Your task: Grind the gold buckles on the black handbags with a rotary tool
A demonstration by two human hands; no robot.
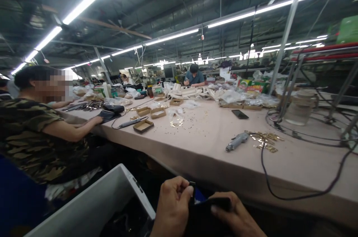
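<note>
Both my hands are low at the bottom edge, below the table's front edge. My left hand (172, 207) is curled, its fingertips pinched on the top corner of a small black pouch-like item (205, 212). My right hand (237, 216) wraps round the same black item from the right, fingers closed over its upper edge. A white bin (92, 203) stands just left of my hands.
A long pale table (212, 143) carries a grey electric screwdriver (237, 142) with a black cable, gold metal parts (265, 142), a phone (239, 114), cardboard trays (143, 126) and a clear jar (299, 108). A person in camouflage (33, 132) sits at left; others work further back.
</note>
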